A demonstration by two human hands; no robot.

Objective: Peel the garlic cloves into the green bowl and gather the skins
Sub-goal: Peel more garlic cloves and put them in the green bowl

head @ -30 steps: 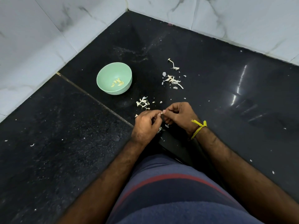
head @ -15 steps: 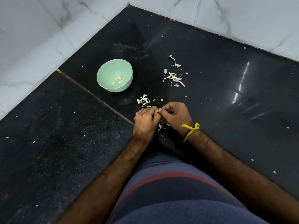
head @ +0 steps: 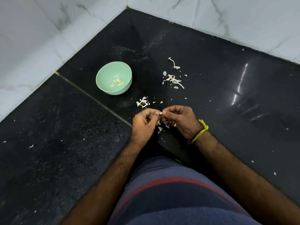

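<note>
1. While both hands meet over the dark floor (head: 227, 111), the left hand (head: 144, 122) and right hand (head: 178, 120) each pinch the same garlic clove (head: 160, 113) between curled fingertips; only a small pale bit of it shows between the thumbs.
2. Judging by this hold, the step in hand is stripping skin from that clove. To do it well, 1 hand should anchor the clove firmly while the other catches a loose edge with a nail and pulls away from the pinch, not across it, so the clove does not slip out.
3. Just below the pinch, several skin flakes (head: 159, 129) hang or lie between the palms; I cannot tell which are still attached.
4. Up and to the left of the pinch, well apart, sits the green bowl (head: 103, 73) with a few peeled cloves (head: 117, 82) inside. The finished clove needs a reach that way, so keep hold until it is over the rim.
5. Just above the left hand lies 1 near heap of skins (head: 142, 102); a second heap (head: 172, 79) lies farther up and right. Dropping new skins onto the near heap should make gathering easier.
</note>
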